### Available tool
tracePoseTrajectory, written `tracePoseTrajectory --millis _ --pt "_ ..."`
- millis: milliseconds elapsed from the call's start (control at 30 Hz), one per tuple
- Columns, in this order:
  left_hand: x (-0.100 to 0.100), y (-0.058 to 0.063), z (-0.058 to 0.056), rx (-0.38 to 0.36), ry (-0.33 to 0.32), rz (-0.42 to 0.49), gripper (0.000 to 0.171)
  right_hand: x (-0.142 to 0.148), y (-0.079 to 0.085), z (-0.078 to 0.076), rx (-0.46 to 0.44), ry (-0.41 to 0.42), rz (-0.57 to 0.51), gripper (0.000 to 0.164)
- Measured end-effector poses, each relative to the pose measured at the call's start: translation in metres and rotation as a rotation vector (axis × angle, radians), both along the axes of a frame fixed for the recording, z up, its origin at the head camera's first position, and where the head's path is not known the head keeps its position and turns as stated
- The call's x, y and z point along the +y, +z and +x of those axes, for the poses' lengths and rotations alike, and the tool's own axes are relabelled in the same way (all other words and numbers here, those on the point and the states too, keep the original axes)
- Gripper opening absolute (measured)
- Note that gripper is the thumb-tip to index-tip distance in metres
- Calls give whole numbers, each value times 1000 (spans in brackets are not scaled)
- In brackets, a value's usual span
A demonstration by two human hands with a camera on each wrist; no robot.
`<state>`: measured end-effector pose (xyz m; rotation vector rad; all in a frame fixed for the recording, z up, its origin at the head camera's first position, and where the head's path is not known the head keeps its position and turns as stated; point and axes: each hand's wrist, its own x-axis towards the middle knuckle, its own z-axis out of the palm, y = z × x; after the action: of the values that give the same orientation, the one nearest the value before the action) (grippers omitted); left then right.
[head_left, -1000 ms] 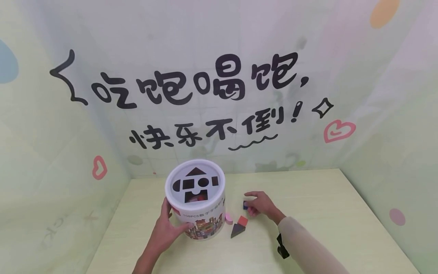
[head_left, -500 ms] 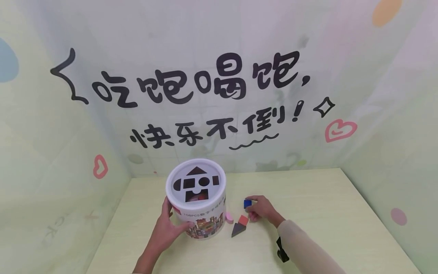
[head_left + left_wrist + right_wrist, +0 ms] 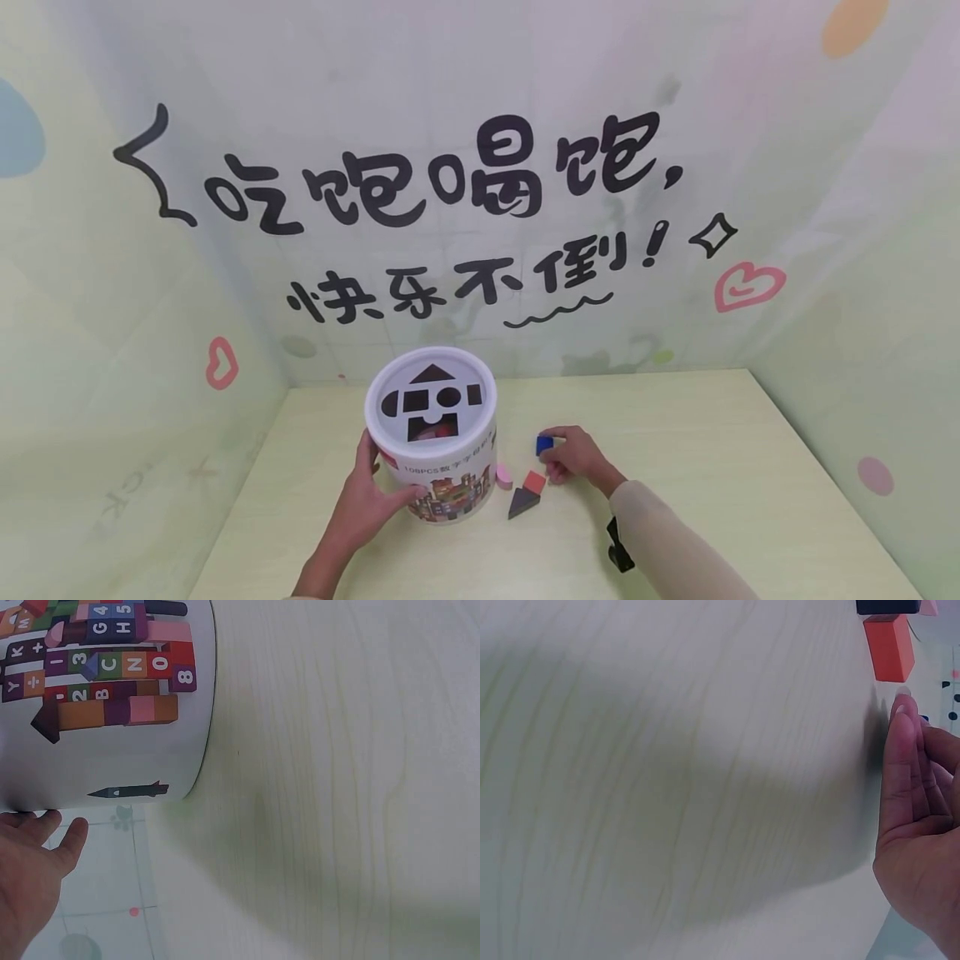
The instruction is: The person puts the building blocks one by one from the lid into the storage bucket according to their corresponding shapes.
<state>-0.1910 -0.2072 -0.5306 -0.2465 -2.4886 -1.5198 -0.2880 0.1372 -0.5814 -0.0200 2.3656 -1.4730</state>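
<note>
On the table stands a white round bucket (image 3: 420, 467) with a shape-sorter lid (image 3: 431, 396). My left hand (image 3: 367, 504) holds its left side, thumb on the front and fingers round the far side; the left wrist view shows the bucket's printed wall (image 3: 112, 761). To the bucket's right, my right hand (image 3: 581, 457) pinches a blue block (image 3: 543, 446) between thumb and fingers. In the right wrist view, this hand (image 3: 922, 817) mostly hides the block. Just in front of the fingers lie a red block (image 3: 534, 482) and a dark triangular block (image 3: 523, 502).
A pink block (image 3: 503, 477) lies against the bucket's right side. The pale wooden table (image 3: 712, 500) ends at a printed fabric wall (image 3: 600, 350) behind and at both sides. A black object (image 3: 618, 546) shows under the right sleeve (image 3: 667, 533).
The blue block, mostly covered by the right fingers a second ago, now shows more of its face. The left hand stays on the bucket. The whole view has shifted very slightly.
</note>
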Motion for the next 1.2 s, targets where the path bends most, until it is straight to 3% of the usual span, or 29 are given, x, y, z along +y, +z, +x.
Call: tracePoseTrajectory --millis 533,867,1200 --pt "-1 -4 0 -11 10 -10 122 -8 36 -11 68 30 40 36" --pt "-1 0 -1 -13 7 -11 124 -11 85 -18 150 101 51 37" --pt "-1 1 -1 -15 -1 7 123 -21 137 -14 218 208 54 35"
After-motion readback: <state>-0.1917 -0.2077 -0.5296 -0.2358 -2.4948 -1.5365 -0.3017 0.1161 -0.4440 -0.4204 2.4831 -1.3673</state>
